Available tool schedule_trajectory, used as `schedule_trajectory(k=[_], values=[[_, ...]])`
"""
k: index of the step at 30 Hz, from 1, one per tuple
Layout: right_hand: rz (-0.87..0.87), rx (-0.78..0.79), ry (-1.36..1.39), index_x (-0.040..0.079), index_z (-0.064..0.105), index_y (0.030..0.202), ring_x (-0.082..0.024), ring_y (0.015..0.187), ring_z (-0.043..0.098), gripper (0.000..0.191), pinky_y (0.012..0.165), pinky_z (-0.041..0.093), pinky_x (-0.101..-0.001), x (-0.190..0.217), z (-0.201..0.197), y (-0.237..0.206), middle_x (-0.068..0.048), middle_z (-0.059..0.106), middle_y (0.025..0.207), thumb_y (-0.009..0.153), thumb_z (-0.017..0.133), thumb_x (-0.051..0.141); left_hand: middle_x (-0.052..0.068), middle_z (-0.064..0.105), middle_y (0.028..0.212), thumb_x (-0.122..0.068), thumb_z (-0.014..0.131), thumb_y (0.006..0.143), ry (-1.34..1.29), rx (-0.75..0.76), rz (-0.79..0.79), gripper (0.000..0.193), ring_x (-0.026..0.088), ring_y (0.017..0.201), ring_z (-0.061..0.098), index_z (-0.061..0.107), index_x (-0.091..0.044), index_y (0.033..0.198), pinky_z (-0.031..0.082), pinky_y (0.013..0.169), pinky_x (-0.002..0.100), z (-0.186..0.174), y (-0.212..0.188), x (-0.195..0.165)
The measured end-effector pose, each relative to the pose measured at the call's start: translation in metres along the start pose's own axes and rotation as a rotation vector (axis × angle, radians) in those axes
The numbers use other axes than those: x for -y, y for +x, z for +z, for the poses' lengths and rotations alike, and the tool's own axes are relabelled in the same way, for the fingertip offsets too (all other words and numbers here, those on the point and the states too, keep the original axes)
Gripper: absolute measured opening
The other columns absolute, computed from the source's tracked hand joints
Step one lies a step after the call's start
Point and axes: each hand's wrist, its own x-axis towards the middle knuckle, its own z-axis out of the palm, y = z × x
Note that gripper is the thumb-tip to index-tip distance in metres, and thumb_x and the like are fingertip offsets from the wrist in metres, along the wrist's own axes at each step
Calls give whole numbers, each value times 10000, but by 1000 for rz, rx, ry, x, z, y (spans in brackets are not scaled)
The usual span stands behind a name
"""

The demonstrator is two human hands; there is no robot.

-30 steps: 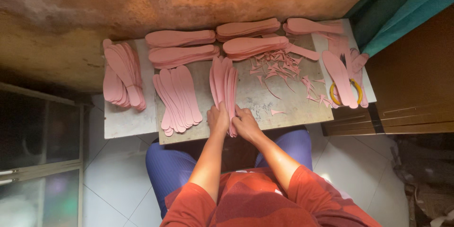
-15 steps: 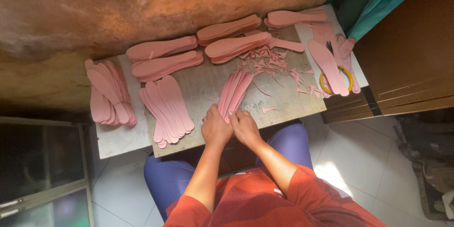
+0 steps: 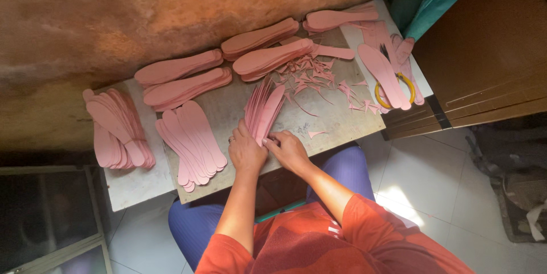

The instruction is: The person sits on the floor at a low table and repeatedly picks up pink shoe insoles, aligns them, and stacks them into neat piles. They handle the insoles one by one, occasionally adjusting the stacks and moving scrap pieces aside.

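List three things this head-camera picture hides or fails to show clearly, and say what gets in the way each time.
1. Near ends of the pink insole stack: covered by the left hand and right hand, so each grip is unclear.
2. Yellow-handled scissors: mostly under a pink insole; the blades barely show.
3. How many pieces make up the left pile: overlapping layers, too small to count.

No packages, labels, signs or screens in view.
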Motion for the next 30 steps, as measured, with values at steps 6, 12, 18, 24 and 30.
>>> schedule_trajectory(k=[6, 12, 18, 24, 30], values=[[188, -225, 318, 59, 238, 1545, -372, 1039, 602, 899, 858, 543, -439, 0, 7, -11, -216, 522, 1353, 862, 732, 370, 144, 635, 1090, -318, 845, 678, 113, 127, 43, 690, 353, 974, 660, 524, -84, 1243, 524, 816, 490, -4, -24, -1], [-502, -303, -252, 77, 472, 1512, -516, 1476, 306, 705, 1198, 307, -547, 10, -22, 7, -277, 290, 1620, 920, 732, 358, 190, 635, 1116, -318, 863, 628, 38, 89, 1, 971, 381, 936, 665, 411, -26, 1436, 526, 785, 501, -9, -33, -13], [-611, -95, -279, 46, 599, 1352, -444, 1404, 433, 605, 1170, 336, -550, 11, -31, 30, -225, 504, 1484, 857, 749, 361, 233, 637, 1154, -311, 892, 600, -52, 86, -54, 1044, 425, 1015, 652, 354, -22, 1446, 510, 852, 518, -18, -23, -9], [-701, -112, -339, 95, 679, 1261, -360, 1356, 538, 436, 1168, 433, -469, 3, -38, 30, -122, 629, 1371, 826, 701, 105, 208, 640, 1140, -309, 890, 633, -21, 127, -57, 1003, 399, 981, 666, 365, -57, 1450, 517, 841, 506, -19, -28, -10], [-887, -127, -459, 83, 681, 1060, -354, 1272, 572, 288, 1085, 465, -482, 38, -70, 45, -129, 649, 1308, 775, 720, 87, 198, 647, 1118, -295, 882, 642, 7, 107, -30, 957, 385, 943, 677, 390, -57, 1428, 522, 818, 501, -16, -29, -11]])
